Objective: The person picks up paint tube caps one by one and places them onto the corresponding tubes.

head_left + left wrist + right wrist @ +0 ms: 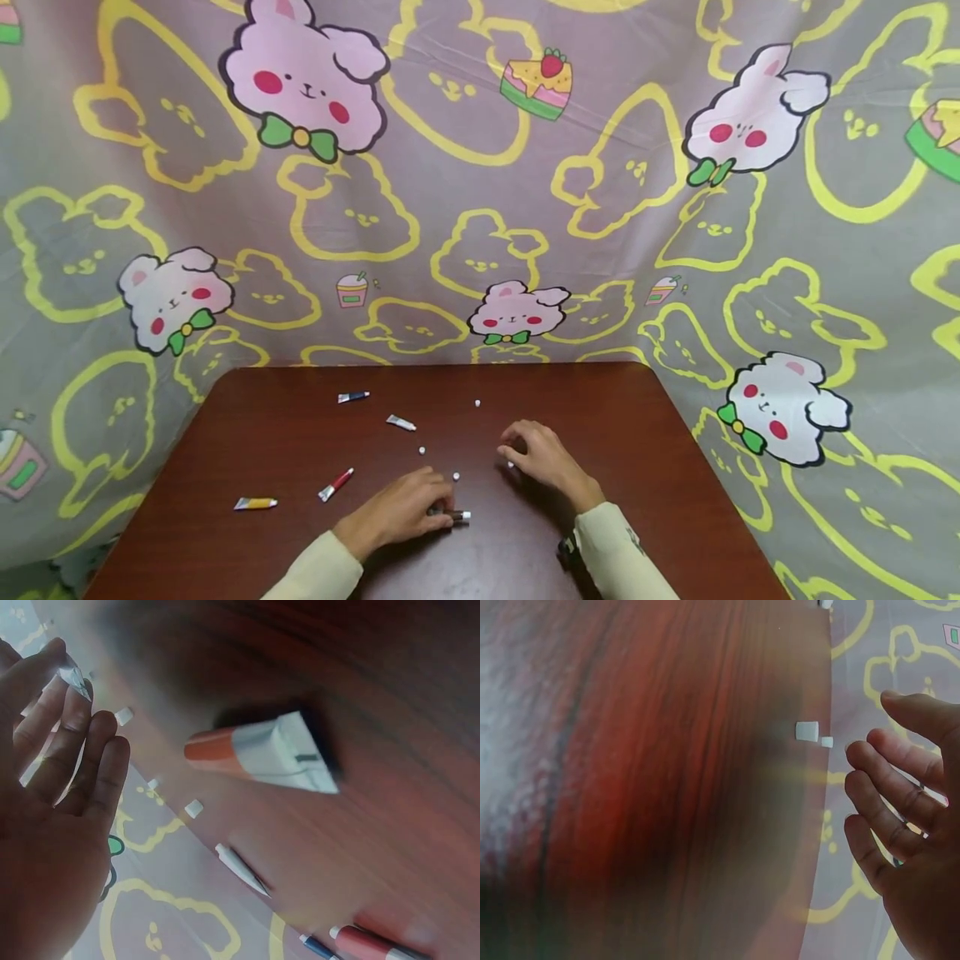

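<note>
My left hand [408,507] pinches a small paint tube [456,516], dark brown near its white cap, low over the table. Most of that tube is hidden behind the fingers in the head view; its silver end [75,680] shows between thumb and fingers in the left wrist view. An orange-brown and silver tube [262,754] lies on the table in the left wrist view. My right hand [546,457] hovers with loosely bent fingers beside a white cap [511,464]. In the right wrist view the fingers hold nothing, and a white cap [806,731] stands apart from them.
Yellow [256,503], red [336,485], silver-white [401,423] and dark blue [353,397] tubes lie across the table's left half. More white caps [456,476] are scattered mid-table, one [477,403] farther back. A patterned cloth [480,192] hangs around the dark red table [630,517].
</note>
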Tool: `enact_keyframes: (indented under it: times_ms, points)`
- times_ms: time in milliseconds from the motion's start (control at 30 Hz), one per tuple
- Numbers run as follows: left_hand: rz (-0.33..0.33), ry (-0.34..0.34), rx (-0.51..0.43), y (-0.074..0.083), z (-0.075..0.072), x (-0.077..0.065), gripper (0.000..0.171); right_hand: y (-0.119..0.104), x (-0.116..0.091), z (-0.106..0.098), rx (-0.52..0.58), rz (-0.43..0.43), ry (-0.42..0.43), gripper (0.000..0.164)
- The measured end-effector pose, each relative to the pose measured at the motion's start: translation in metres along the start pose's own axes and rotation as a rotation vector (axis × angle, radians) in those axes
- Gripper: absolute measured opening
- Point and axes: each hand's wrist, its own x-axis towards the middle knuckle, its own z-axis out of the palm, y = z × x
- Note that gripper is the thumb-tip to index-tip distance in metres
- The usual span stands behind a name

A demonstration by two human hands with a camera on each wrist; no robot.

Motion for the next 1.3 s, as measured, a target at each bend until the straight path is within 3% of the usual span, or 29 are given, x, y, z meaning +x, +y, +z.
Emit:
enact_keyframes:
  times_ms: [467,967,1300]
  points:
    - [0.059,0.009,0.041,0.003,0.008,-0.001,0.019,0.005,-0.005,-0.001,0.014,0.010,-0.034,0.016]
    - [0.005,-0.062,0.054,0.009,0.015,-0.001,0.016,0.011,-0.010,-0.001,0.011,-0.001,-0.056,0.014]
    - [0.024,-0.068,0.096,0.008,0.015,-0.001,0.018,0.014,-0.013,0.002,0.011,-0.018,-0.054,0.016]
